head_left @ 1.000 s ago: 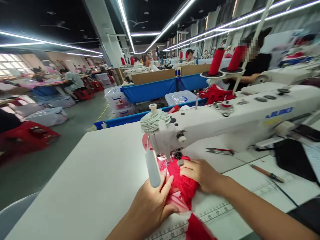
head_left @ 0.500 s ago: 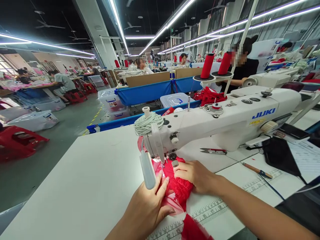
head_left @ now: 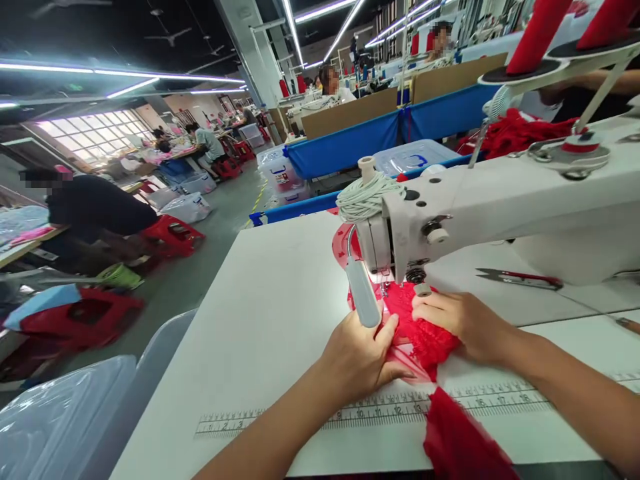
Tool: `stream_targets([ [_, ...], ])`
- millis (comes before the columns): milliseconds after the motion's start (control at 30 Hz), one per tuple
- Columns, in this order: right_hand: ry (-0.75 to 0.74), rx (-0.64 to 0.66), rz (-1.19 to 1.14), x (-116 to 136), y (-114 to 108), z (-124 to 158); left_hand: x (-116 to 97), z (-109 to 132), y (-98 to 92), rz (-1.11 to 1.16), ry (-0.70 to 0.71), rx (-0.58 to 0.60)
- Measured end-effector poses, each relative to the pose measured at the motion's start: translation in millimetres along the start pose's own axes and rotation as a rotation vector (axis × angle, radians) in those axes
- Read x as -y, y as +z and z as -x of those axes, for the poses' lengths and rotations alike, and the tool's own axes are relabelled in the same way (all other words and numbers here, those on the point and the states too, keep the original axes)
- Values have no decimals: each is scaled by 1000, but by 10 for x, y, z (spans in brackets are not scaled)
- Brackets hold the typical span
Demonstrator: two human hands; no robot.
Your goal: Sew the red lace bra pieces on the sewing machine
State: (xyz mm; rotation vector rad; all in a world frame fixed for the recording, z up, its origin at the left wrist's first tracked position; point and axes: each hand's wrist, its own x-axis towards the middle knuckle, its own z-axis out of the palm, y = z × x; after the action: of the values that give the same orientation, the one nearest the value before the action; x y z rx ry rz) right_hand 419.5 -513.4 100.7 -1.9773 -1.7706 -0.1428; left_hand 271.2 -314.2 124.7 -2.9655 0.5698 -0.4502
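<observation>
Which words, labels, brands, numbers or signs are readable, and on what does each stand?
"1 2 3", "10 11 12 13", "16 17 18": black ruler scale on the white tabletop.
Other numbers: hidden or unclear.
Label on the clear rectangular plastic box: too small to read.

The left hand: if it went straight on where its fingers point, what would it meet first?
The left hand would probably meet the presser foot, just ahead over the red fabric, though depth is unclear.

red fabric (head_left: 429, 339): partly hidden | thread cones (head_left: 537, 35): tops cropped
</observation>
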Motion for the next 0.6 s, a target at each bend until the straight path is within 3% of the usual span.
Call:
stream_targets([
  [400,17,-41,-17,-85,103,81,-21,5,-8,-12,-13,76],
  [600,-5,-31,-17,-93,82,86,-10,14,18,-6,2,-2],
])
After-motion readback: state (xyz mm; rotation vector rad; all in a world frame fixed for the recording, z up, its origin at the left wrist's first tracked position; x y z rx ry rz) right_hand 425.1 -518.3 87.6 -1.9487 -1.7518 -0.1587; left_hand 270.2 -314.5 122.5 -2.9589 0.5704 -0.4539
